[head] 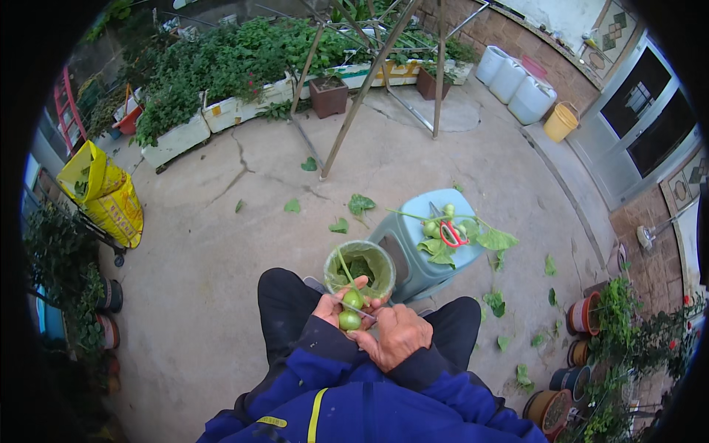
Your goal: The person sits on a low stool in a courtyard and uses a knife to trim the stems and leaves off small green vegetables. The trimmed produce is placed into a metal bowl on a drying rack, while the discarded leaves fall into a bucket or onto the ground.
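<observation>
My left hand (329,311) holds a small round green gourd (349,320) with a narrow waist and a long green stem. In my right hand (400,332) is a thin metal blade (354,306), lying across the gourd near its waist; the handle is hidden by the fingers. Just beyond the hands stands a bin with a pale green liner (382,266), with green leaves inside. To its right, a light blue plastic stool (437,199) bears red-handled scissors (454,235), several small green gourds (431,228) and leafy stems (440,252).
Loose leaves (361,204) lie on the concrete floor. A yellow woven sack (119,205) stands at left and potted plants (586,313) at right. Farther off are a metal frame (354,111), planter boxes (177,135), white jugs (530,101) and a yellow bucket (560,123).
</observation>
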Demonstrator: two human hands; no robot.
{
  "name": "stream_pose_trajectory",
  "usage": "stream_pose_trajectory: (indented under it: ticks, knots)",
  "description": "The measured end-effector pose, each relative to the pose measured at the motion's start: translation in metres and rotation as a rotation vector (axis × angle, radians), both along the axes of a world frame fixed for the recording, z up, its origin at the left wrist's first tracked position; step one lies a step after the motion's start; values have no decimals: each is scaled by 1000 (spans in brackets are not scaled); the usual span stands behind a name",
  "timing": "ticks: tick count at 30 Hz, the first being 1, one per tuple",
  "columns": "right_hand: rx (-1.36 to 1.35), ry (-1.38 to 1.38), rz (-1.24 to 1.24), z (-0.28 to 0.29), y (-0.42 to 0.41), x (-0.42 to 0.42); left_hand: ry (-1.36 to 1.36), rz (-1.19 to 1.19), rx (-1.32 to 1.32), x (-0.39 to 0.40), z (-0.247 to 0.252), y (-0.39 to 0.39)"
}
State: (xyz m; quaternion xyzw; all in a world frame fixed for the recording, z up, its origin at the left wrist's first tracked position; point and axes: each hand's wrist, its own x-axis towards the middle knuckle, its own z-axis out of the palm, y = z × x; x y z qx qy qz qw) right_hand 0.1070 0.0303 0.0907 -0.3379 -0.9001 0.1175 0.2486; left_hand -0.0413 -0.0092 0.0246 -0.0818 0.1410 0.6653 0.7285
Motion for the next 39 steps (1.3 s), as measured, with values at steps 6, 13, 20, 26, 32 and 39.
stream_pose_trajectory:
  ticks: [6, 13, 20, 26, 32, 39]
  knots:
    - [7, -5, -23, 6, 4, -3, 169, 64, -129, 6, 12, -2]
    - [-59, -35, 28, 4, -1, -2, 112, 18, 40, 0, 0, -6]
    - [18, 22, -25, 2, 2, -5, 60, 108, -171, 7, 15, 0]
    - [-48, -10, 51, -5, 0, -1, 8, 7, 33, -1, -10, -7]
    - [7, 47, 18, -1, 4, -4, -118, 34, -23, -1, -13, -5]
    - [-63, 10, 59, -7, 3, -1, 0, -20, 52, -2, -3, -2]
